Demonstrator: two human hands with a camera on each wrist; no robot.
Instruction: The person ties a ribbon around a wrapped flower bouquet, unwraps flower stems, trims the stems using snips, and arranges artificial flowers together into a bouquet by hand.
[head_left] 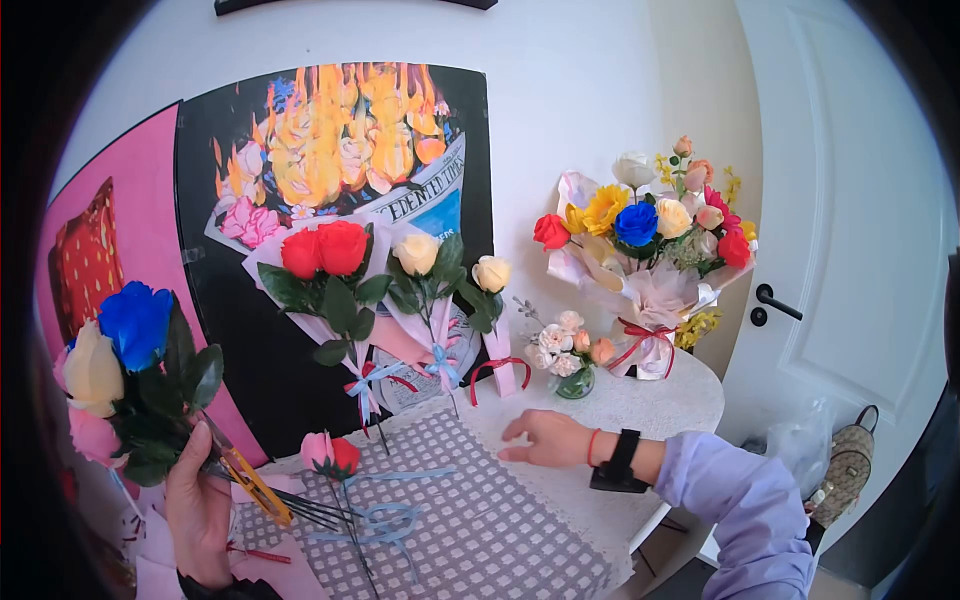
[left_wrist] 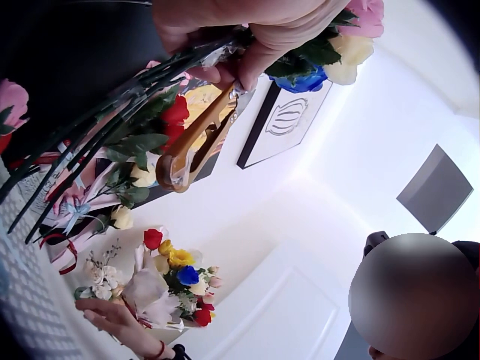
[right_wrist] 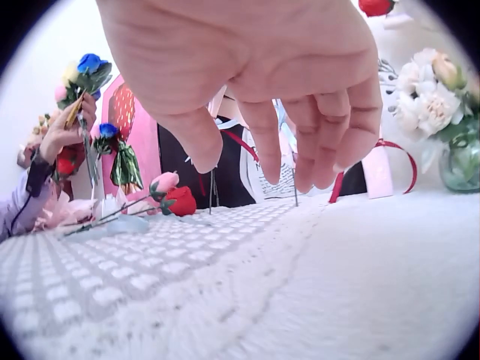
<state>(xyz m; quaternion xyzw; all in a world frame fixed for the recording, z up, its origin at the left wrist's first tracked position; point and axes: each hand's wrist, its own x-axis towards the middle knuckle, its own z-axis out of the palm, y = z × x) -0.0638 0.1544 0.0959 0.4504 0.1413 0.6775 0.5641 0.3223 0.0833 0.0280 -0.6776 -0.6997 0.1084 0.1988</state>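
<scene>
On the left of the head view, my left hand (head_left: 200,515) grips the stems of a bunch of artificial roses, with a blue rose (head_left: 135,325), a cream rose (head_left: 93,370) and pink ones among dark leaves. Yellow-handled snips (left_wrist: 196,146) are held in the same hand, alongside the dark stems (left_wrist: 90,127). My right hand (head_left: 550,438) hovers low over the table, its fingers loosely bent with nothing in them. Between the hands, a pink and a red rose (head_left: 335,455) lie on the grey checked cloth (head_left: 470,530), beside a light-blue ribbon (head_left: 395,522).
Wrapped roses (head_left: 330,250) lean against a black painted picture (head_left: 220,300) at the back. A small glass vase (head_left: 575,383) of pale flowers and a large mixed bouquet (head_left: 650,290) stand back right. Beyond the table are a white door (head_left: 850,200) and a backpack (head_left: 850,460).
</scene>
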